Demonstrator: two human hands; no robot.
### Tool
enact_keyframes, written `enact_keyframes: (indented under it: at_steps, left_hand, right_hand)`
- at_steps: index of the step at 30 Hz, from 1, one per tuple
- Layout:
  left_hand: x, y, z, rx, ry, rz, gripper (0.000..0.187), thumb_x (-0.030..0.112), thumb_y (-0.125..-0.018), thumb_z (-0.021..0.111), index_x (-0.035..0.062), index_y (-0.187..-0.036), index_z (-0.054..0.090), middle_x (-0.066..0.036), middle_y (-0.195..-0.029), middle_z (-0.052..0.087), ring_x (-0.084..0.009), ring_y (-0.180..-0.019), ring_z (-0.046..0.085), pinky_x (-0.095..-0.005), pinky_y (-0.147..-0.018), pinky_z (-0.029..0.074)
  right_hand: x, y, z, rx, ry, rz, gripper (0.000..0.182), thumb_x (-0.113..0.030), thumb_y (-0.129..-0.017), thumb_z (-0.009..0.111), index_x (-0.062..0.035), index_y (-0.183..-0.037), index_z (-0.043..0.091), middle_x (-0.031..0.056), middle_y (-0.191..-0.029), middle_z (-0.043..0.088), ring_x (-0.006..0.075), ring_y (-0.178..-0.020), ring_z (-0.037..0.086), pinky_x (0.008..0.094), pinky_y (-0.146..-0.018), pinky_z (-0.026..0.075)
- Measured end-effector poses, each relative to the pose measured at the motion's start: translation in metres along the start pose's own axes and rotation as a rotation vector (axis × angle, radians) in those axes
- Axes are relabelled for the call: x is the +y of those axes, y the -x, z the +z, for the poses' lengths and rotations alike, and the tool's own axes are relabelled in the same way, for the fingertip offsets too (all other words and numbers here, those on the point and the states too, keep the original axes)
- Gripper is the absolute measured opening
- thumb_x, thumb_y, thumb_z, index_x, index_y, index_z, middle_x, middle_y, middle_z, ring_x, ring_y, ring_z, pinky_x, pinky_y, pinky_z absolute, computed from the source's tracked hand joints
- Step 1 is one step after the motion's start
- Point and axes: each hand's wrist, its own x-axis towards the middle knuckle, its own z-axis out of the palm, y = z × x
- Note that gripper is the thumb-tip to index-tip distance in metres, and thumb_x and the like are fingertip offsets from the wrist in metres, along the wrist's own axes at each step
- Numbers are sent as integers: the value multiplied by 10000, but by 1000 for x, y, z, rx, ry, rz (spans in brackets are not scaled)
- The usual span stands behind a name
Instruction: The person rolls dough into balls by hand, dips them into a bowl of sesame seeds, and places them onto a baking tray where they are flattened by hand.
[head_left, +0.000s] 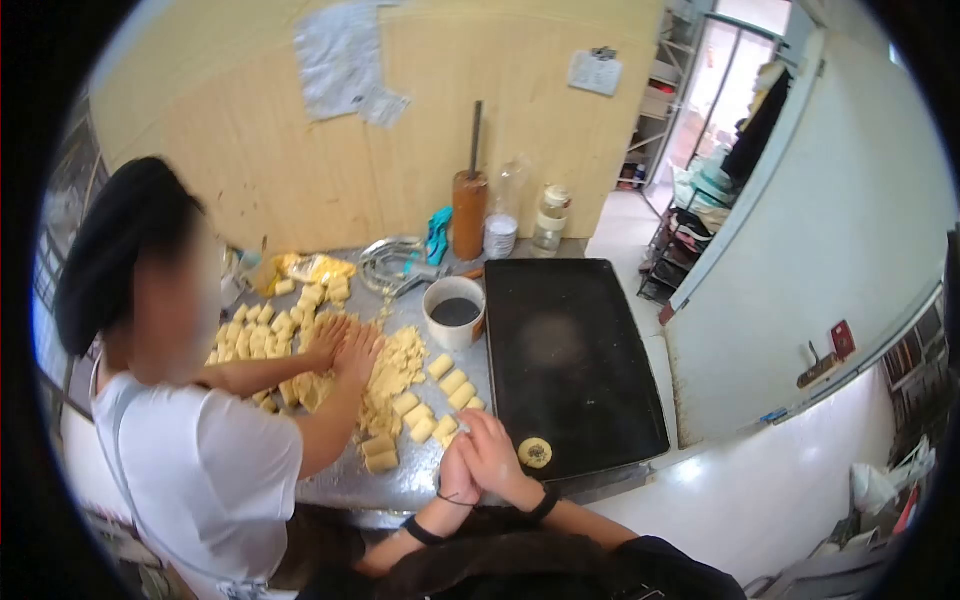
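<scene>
My left hand (458, 473) and my right hand (492, 455) are pressed together at the near edge of the metal table, the right palm laid over the left. Whatever may lie between them is hidden. Just beyond my fingers several short cylinders of pale yellow dough (451, 383) lie in loose rows. To the right of my hands is a large black baking tray (590, 370). One flat round pastry (535, 453) with dark specks in its middle sits at the tray's near left corner. A white cup (455, 313) with dark contents stands by the tray's left edge.
On the left a co-worker (200, 430) presses both hands into crumbly dough (395, 365). More dough pieces (250, 335) lie beyond. Along the wall stand a brown cylinder (468, 215) with a rod, a plastic bottle (502, 225) and a lidded jar (550, 220). A pale door (810, 230) is at right.
</scene>
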Motion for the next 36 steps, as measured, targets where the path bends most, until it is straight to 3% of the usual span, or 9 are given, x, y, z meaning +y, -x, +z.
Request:
enact_keyframes:
  at_steps: [3,7,13,17,23,28,31,34,36]
  left_hand:
    - [-40,-66,-114,-405,-56,66,328,127,-1029,344,25,-1331,420,-121,-1258,516,-207,-1173,493,-307,-1042,387]
    - [-19,-35,-47,-117,-482,146,322,169,-1033,337,42,-1295,475,-110,-1225,547,-217,-1152,515,-345,-1015,423]
    - [7,-11,1,-229,-159,48,440,382,-993,365,28,-1148,575,-114,-1105,608,-228,-1034,579,-375,-947,444]
    - [38,31,74,-324,-385,268,608,412,-985,366,-3,-1428,361,-182,-1458,391,-277,-1366,352,-394,-1154,224]
    - [60,9,67,-277,-908,876,689,443,-1012,312,-14,-1503,158,-177,-1567,189,-273,-1453,181,-397,-1185,113]
    - [19,54,64,-540,-1253,812,833,605,-969,268,-19,-1506,142,-226,-1565,153,-344,-1461,142,-434,-1175,99]
    - [43,58,81,-394,-805,705,855,611,-961,305,-5,-1518,101,-187,-1587,117,-306,-1475,96,-432,-1184,74]
    - [68,30,88,-314,-706,1000,801,564,-983,305,1,-1518,109,-179,-1589,112,-300,-1472,113,-427,-1185,79]
    - [37,22,52,-346,-960,894,877,634,-954,281,-26,-1507,117,-206,-1573,146,-313,-1462,141,-427,-1177,96]
  right_hand:
    - [-5,1,-6,-40,76,-18,350,-122,-897,522,-57,-1239,556,172,-1291,508,385,-1140,510,446,-979,415]
    - [4,0,-4,-24,16,3,364,-103,-898,520,-59,-1259,540,158,-1305,504,335,-1183,509,408,-954,446]
    - [39,-15,3,71,-1192,450,394,-204,-999,423,-31,-1352,447,101,-1378,462,191,-1305,420,322,-1029,387]
    - [19,-11,-12,123,-1138,403,470,-233,-1037,312,3,-1443,334,107,-1502,335,203,-1402,288,327,-1159,200]
    - [-39,-13,-42,-25,-792,-173,756,-530,-1009,233,51,-1491,192,155,-1570,202,258,-1461,153,378,-1181,76]
    - [-9,-45,-60,68,-906,-52,798,-554,-988,310,32,-1505,149,156,-1580,177,246,-1470,119,371,-1181,83]
    - [10,-1,-16,-139,-951,-29,817,-559,-991,324,36,-1511,116,170,-1582,150,248,-1472,102,372,-1179,80]
    - [-39,11,-46,-192,-790,-253,828,-575,-985,320,39,-1507,133,176,-1588,111,268,-1475,94,375,-1180,68]
    - [-44,-10,-61,-142,-914,-287,803,-561,-995,299,39,-1505,145,175,-1591,98,278,-1476,88,375,-1182,52]
